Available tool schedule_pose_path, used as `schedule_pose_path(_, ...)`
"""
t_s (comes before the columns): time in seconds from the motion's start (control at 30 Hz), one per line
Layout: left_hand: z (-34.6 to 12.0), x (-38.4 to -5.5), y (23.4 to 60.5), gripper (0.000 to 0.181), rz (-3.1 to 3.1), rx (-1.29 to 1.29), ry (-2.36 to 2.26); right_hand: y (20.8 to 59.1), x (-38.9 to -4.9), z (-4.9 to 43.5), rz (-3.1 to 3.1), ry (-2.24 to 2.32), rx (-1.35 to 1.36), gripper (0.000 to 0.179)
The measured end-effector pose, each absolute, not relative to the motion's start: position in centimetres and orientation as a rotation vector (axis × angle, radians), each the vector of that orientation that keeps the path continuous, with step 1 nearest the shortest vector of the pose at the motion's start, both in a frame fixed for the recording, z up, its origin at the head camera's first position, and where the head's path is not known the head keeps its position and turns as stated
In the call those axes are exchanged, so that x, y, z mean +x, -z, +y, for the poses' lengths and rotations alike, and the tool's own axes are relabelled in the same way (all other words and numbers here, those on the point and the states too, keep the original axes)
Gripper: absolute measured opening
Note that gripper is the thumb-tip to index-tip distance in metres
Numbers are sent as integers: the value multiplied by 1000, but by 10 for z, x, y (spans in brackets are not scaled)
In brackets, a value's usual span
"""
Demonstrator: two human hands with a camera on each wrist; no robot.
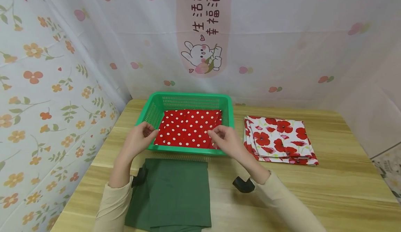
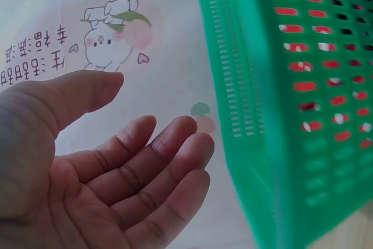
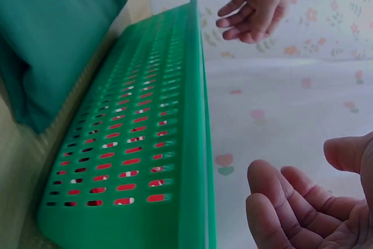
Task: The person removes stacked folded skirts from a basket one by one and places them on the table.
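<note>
A folded red cloth with white dots (image 1: 188, 127) lies inside a green plastic basket (image 1: 191, 150) with slotted walls. My left hand (image 1: 141, 139) hovers over the basket's front left corner, its fingers loosely bent and holding nothing. Above the front right part of the basket is my right hand (image 1: 226, 139), also without anything in its grasp. The left wrist view shows the left palm (image 2: 87, 202) with thumb and fingers apart. In the right wrist view the right fingers (image 3: 280, 202) curve loosely beside the basket's rim.
A folded dark green cloth (image 1: 180, 193) lies on the wooden table (image 1: 341, 176) in front of the basket. To the basket's right sits a folded white cloth with red poppies (image 1: 278, 139). Patterned curtains (image 1: 282, 51) hang behind and on the left.
</note>
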State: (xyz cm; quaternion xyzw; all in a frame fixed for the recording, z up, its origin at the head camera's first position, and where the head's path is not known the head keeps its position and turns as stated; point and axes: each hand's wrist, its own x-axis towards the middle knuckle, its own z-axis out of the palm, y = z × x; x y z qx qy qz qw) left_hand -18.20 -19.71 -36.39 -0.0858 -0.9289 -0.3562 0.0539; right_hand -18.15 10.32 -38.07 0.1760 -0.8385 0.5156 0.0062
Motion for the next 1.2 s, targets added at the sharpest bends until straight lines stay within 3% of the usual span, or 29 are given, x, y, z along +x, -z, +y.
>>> schedule_pose_path(0.4,-185,-213,351,19,-2803,-232,1076,372,-206,97,-2524,-1583,546,14)
schedule_pose_path(1.2,-177,-240,349,27,-2834,-133,1025,362,-241,84,-2621,-1615,295,26)
